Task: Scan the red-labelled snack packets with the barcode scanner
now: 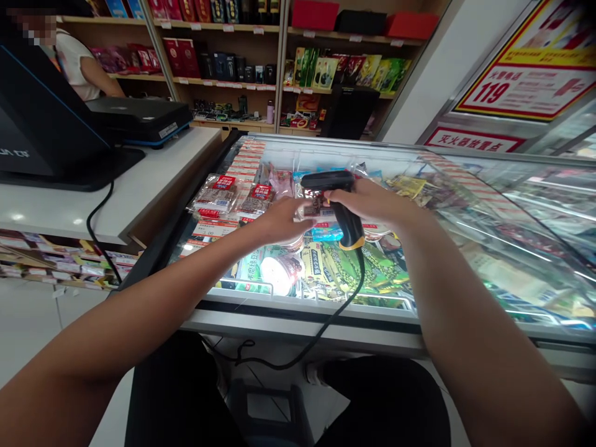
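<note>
Just right of center, the right hand [375, 200] is curled around a black barcode scanner [347, 217], whose dark cable [279, 367] loops through the lower center. At the center, the left hand [282, 218] is partly open, its fingertips beside a brown snack packet [313, 202] under the scanner; I cannot tell whether it grips it. Similar packets [216, 194] lie left of center atop a glass-topped freezer [246, 325].

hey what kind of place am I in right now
It looks like a shop, possibly near its checkout. There are stocked shelves with price tags, a glass-topped display case holding packets, and a barcode scanner in your right hand.
</note>
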